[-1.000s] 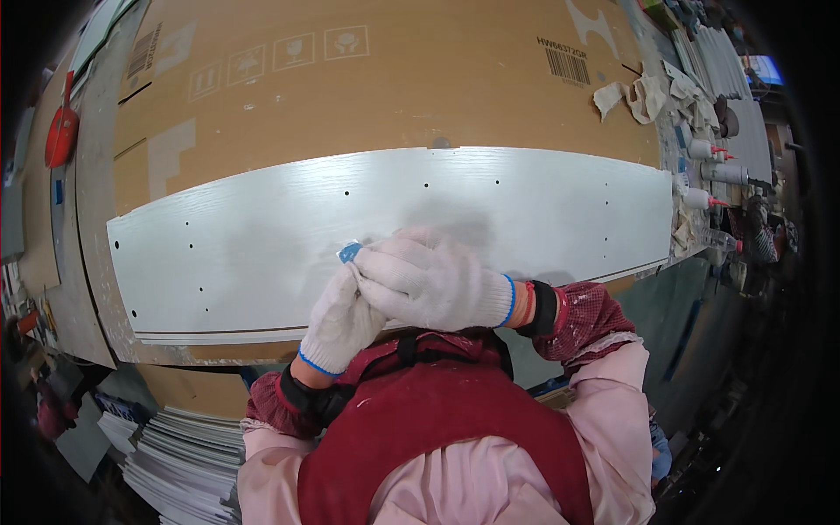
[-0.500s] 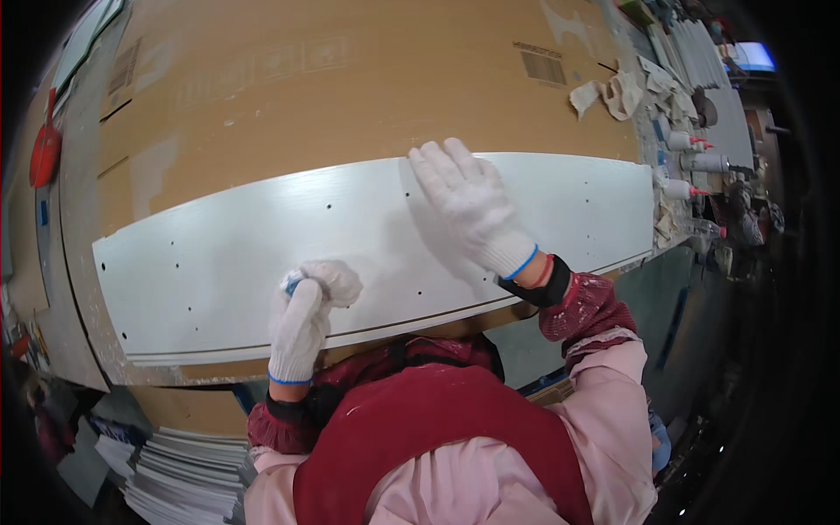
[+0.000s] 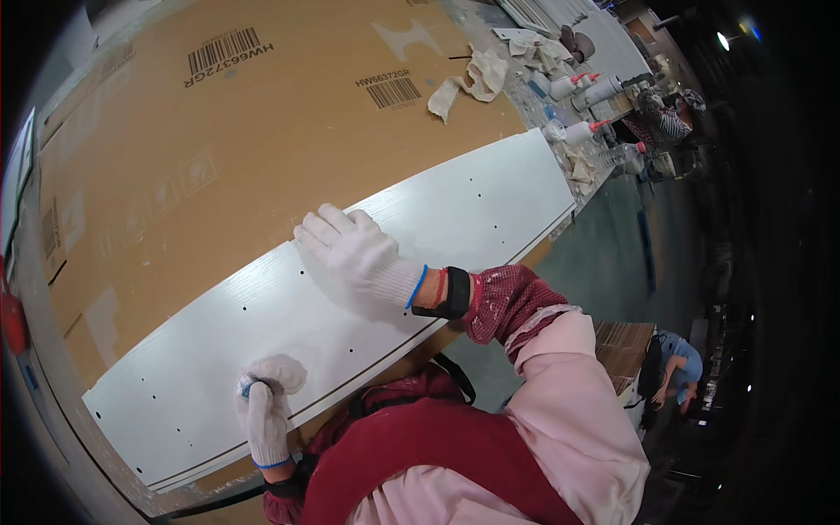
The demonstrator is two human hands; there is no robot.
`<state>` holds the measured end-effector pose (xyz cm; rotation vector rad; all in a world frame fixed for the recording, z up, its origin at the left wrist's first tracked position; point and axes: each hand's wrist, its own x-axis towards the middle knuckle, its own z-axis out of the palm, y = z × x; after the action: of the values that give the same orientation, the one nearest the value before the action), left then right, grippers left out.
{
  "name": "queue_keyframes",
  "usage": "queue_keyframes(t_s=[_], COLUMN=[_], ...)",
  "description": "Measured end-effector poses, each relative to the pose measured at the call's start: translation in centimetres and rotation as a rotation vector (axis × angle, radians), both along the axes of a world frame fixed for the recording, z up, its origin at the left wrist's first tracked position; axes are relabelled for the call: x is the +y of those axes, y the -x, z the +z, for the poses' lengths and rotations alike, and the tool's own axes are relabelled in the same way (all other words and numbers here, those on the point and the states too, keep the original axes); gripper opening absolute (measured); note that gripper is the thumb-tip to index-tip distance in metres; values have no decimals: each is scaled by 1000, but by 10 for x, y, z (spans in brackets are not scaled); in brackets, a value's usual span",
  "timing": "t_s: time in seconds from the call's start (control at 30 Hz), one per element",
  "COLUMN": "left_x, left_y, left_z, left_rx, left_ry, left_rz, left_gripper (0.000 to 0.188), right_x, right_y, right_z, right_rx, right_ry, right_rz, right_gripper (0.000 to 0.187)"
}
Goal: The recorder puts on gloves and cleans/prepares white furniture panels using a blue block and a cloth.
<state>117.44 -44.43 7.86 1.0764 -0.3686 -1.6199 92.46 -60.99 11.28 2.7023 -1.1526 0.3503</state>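
Observation:
A long white panel (image 3: 437, 214) with small dark holes lies slantwise across the cardboard-covered table, a groove running along its near edge. My left hand (image 3: 265, 420), in a white knit glove, is closed on a bunched white cloth (image 3: 285, 374) at the panel's near left part. A bit of blue shows between thumb and wad; what it is I cannot make out. Gloved as well, my right hand (image 3: 354, 252) rests on the panel near its far edge, empty, with fingers stretched out toward the far left.
Brown cardboard (image 3: 219, 166) covers the table beyond the panel. A crumpled rag (image 3: 477, 80) lies at its far right. White bottles with red tips (image 3: 577, 133) and a clear plastic bottle (image 3: 619, 155) crowd the right end. Another person (image 3: 678, 367) is at the right, beside stacked cardboard (image 3: 621, 350).
My view has swung to the right, so the panel now appears tilted and the person at the right shows. Both hands keep about the same places on the panel.

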Motion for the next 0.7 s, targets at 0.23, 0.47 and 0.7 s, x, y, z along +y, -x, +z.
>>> queue_keyframes(t_s=[0.23,0.47,0.7], left_x=[3,8,1], left_y=[6,52,148], left_z=[5,21,28], left_rx=[-21,-309,-253], left_ry=[-9,-14,-5], left_rz=[52,-84,-41], left_gripper=[21,30,21], right_x=[22,65,83], right_y=[57,118,249], right_z=[2,14,18], right_rx=[-379,-436,-366], right_ry=[-250,-435,-662], right_rz=[-227,-190,-417], right_gripper=[34,14,13])
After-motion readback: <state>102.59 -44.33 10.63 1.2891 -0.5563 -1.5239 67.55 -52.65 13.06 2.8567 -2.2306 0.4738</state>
